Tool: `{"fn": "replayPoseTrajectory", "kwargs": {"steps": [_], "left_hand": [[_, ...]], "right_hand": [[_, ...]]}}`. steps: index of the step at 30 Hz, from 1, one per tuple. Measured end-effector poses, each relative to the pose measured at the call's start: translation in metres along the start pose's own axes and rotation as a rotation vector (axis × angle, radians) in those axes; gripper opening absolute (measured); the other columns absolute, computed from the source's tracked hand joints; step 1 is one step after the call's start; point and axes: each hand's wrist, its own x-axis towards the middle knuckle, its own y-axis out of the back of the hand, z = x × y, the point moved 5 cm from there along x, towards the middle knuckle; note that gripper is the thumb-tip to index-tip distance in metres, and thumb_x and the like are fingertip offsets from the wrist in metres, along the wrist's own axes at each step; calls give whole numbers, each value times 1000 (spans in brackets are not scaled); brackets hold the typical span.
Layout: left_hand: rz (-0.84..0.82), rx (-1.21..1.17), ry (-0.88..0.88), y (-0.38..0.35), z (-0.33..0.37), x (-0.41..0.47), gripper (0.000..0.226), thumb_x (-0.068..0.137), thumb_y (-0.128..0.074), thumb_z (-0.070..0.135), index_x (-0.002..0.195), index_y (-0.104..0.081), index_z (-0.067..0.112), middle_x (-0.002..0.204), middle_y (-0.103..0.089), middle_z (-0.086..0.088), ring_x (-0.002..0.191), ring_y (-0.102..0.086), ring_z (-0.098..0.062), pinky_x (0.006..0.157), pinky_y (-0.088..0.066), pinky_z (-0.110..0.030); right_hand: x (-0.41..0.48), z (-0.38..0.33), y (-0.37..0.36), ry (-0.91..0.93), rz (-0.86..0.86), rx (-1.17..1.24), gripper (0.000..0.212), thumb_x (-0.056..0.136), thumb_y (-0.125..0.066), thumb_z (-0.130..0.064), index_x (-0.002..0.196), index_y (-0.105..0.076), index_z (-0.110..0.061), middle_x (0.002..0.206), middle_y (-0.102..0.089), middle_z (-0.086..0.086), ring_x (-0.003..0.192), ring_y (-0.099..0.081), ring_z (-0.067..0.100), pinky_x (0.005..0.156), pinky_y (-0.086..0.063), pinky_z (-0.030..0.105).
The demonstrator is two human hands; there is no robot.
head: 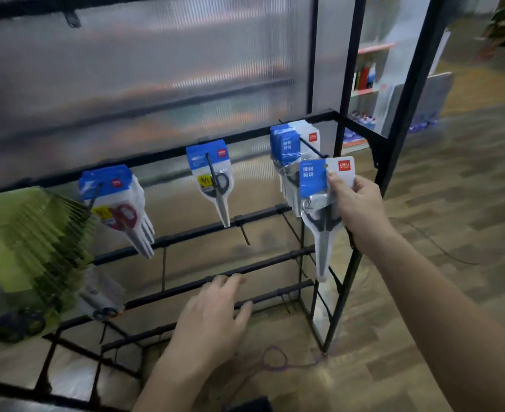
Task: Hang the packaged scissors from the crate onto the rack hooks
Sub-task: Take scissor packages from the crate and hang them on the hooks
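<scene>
The right hand [355, 209] gripped a pack [319, 188] of grey-handled scissors by its card. The thumb pressed on the front near the top and the fingers curled behind, so the hang hole was left uncovered. The pack hung blades down just in front of the end hook [313, 149], with its hole just below the hook's tip. I judged this to be the lining-up step, with the card not yet threaded. A stack [285, 150] of like packs filled the back of the end hook and left only the front stretch of wire free. That was probably why the pack was held out at the tip.

The left hand [212, 316] held nothing. Its fingers were spread and relaxed, low and left of the end hook, over a lower bar [263, 300]. I could not tell whether it touched the bar. It seemed parked there, out of the way.

Left of the end hook a single pack [212, 176] hung alone. Further left were red-handled packs [117, 203], then green packs [28, 233]. Below and left of the end hook a bare hook [243, 233] stuck out from the next bar.

Just right of the end hook the rack's post [344, 289] ran down close by the right wrist, so room to swing that way looked tight. The front, over the floor [453, 218], was open.
</scene>
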Motion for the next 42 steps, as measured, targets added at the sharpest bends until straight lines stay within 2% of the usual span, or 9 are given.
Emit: {"fn": "replayPoseTrajectory", "kwargs": {"steps": [6, 11, 19, 24, 27, 30, 34, 39, 42], "left_hand": [[30, 15, 42, 3, 2, 19, 49, 103, -48, 51, 151, -38, 40, 146, -48, 18, 132, -46, -6, 108, -41, -28], [29, 3, 68, 4, 1, 25, 49, 104, -47, 51, 150, -38, 40, 147, -48, 17, 133, -46, -7, 109, -41, -28], [5, -24, 83, -1, 4, 32, 46, 103, -48, 50, 148, -39, 41, 145, -48, 17, 127, -52, -8, 104, -44, -29], [-8, -13, 80, -5, 6, 36, 45, 103, -46, 52, 146, -38, 43, 145, -47, 18, 129, -51, -8, 102, -42, -27], [-16, -13, 77, -8, 8, 37, 43, 103, -46, 52, 145, -39, 43, 143, -48, 18, 127, -51, -8, 100, -43, -28], [-23, -14, 73, -11, 7, 37, 44, 103, -46, 52, 145, -39, 42, 143, -49, 18, 128, -51, -8, 103, -43, -29], [-19, -12, 70, -12, 10, 38, 46, 104, -46, 51, 148, -38, 42, 147, -47, 18, 134, -46, -7, 108, -38, -27], [-8, -5, 73, -12, 13, 39, 47, 104, -46, 51, 149, -37, 42, 147, -47, 18, 133, -46, -6, 107, -38, -25], [-3, 0, 105, -8, 9, 39, 46, 104, -46, 52, 148, -37, 43, 146, -48, 18, 132, -49, -6, 106, -42, -27]], "right_hand": [[32, -2, -3, 7, 34, -16, 32, 98, -63, -46, 97, -68, -15, 85, -74, 3, 68, -73, 15, 62, -62, 47], [39, -4, 0, 47, 55, 104, 25, 98, -64, -37, 84, -66, -17, 66, -72, -7, 59, -69, 6, 52, -55, 25], [49, -1, 4, 74, 48, 163, 21, 98, -64, -29, 82, -66, -15, 63, -69, -9, 57, -66, 1, 51, -49, 15], [49, 3, 1, 100, 21, 114, 25, 96, -66, -27, 95, -72, -3, 72, -74, -1, 65, -72, 11, 53, -54, 22], [49, 5, -1, 88, 47, 159, 32, 95, -67, -25, 93, -69, 7, 70, -67, 5, 59, -64, 12, 52, -50, 23], [50, 7, 1, 58, 56, 173, 22, 96, -67, -23, 82, -68, -6, 68, -66, 1, 59, -63, 9, 54, -50, 21], [54, 6, 1, 22, 14, 110, 19, 96, -69, -28, 91, -72, -10, 76, -76, -2, 68, -73, 8, 56, -57, 22], [75, 11, -19, -21, -58, 33, 29, 94, -68, -47, 94, -69, -18, 88, -74, -1, 83, -74, 13, 73, -59, 36], [92, 11, -33, -28, -90, -1, 34, 93, -68, -52, 100, -66, -18, 98, -72, 7, 97, -72, 30, 85, -59, 49]]}}
